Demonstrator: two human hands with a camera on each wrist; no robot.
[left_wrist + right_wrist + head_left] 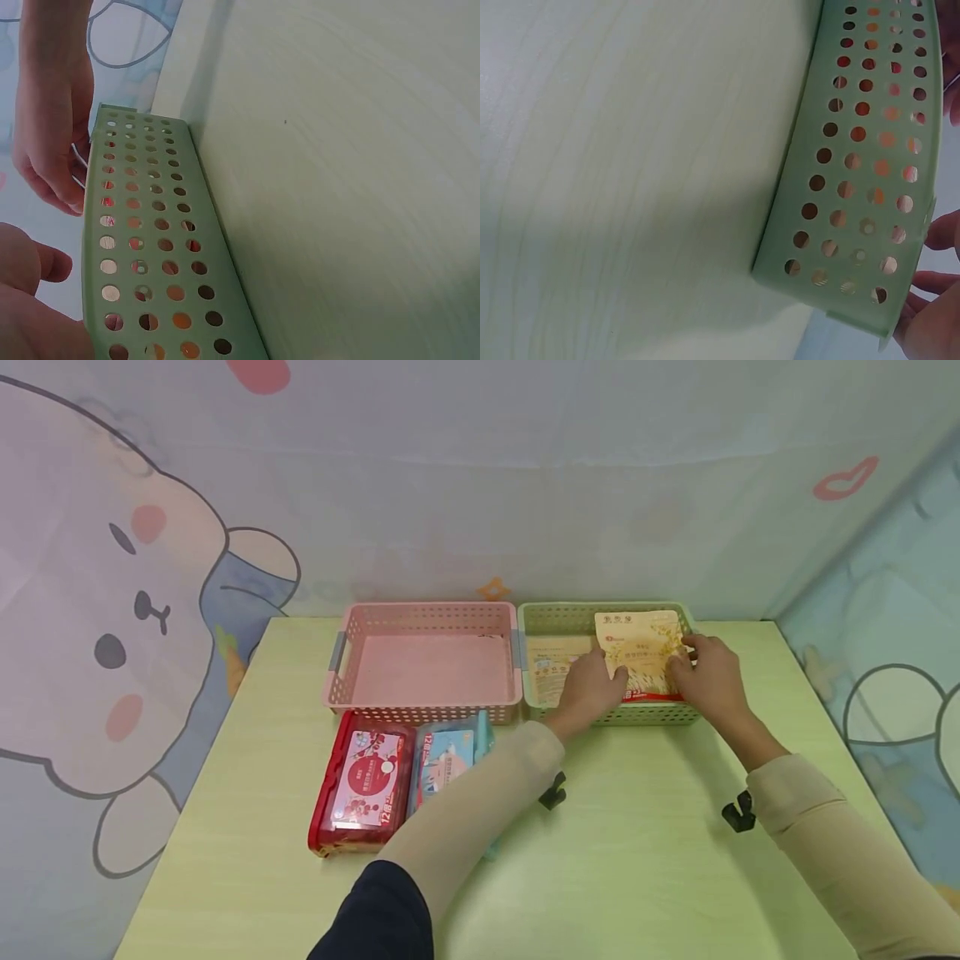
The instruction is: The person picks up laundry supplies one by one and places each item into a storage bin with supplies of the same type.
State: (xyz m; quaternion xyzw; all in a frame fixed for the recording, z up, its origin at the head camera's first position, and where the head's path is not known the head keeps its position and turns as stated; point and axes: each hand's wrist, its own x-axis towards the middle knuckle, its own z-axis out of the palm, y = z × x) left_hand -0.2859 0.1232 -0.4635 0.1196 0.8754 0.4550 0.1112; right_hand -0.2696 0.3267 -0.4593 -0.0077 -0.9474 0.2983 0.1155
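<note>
A yellow pouch with grain pictures and a red bottom strip lies in the right part of the green basket. My right hand pinches its right edge, with the thumb on the front. On the other side, my left hand holds the pouch's lower left edge, thumb over its face. Another yellowish pouch lies flat in the basket's left part. Both wrist views look at the basket's perforated front wall, with the left hand and right hand at its rim; the wall mostly hides the pouch.
A pink basket stands directly left of the green one. In front of it are a red-lidded clear box and a light blue pack, partly covered by my left sleeve. A printed cloth hangs behind the table.
</note>
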